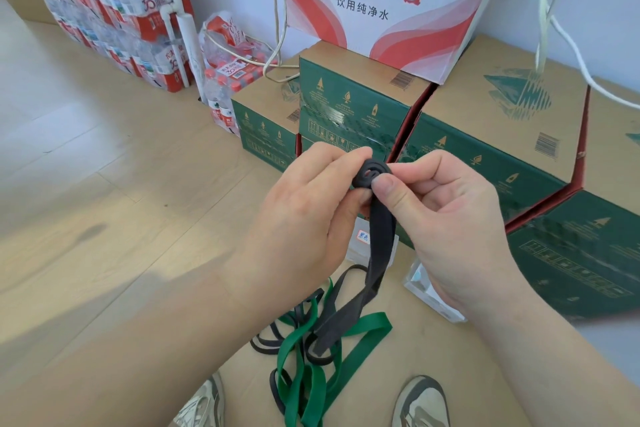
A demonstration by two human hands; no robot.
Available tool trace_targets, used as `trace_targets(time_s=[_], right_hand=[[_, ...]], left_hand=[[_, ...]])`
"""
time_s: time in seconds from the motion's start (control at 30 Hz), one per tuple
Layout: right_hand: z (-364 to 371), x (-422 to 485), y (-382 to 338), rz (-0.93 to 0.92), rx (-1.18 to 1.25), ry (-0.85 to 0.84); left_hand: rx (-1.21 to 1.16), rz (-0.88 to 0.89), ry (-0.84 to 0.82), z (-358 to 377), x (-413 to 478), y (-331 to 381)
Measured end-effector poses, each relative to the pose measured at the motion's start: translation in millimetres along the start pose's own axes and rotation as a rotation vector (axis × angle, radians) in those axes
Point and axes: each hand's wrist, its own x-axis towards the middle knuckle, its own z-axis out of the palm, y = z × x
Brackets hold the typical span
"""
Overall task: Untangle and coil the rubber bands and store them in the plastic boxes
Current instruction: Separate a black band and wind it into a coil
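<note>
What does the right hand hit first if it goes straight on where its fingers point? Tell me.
The black coil, which the right hand pinches; just past it, probably the left hand, which holds the coil's other side.

The right hand [446, 218] is laying its thumb over the near edge of the coiled end of the black band [381, 239], and the left hand [304, 218] is wrapping the far side, so the number of turns is impossible to tell. The hanging strap is crossing in front of a clear plastic box [356, 250] whose small label is too tiny to read. A second plastic box [426, 291] is sitting partly behind the right wrist. The green bands [311, 388] are running off the bottom edge, which is also cutting off the left shoe [204, 402] and the right shoe [422, 402].
</note>
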Motion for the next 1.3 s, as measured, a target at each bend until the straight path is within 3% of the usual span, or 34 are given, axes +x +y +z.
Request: trace_targets(time_s=[0.37, 0.9, 1.07, 1.3], right_hand=[[5.5, -5.6, 4.0, -0.003, -0.096, -0.002], [-1.6, -1.3, 2.9, 0.025, 0.013, -0.072], [-6.9, 4.8, 3.6, -0.022, -0.104, -0.012], [-10.8, 10.7, 4.3, -0.101, -0.275, -0.097]], left_hand=[[0.092, -0.108, -0.016, 6.4, -2.6, 7.3], [0.064, -0.046, 0.105, -6.4, -1.6, -3.7], [-0.057, -0.089, 0.026, -2.5, -5.0, -3.4], [-0.041, 0.015, -0.160, -10.7, -0.5, -16.9]])
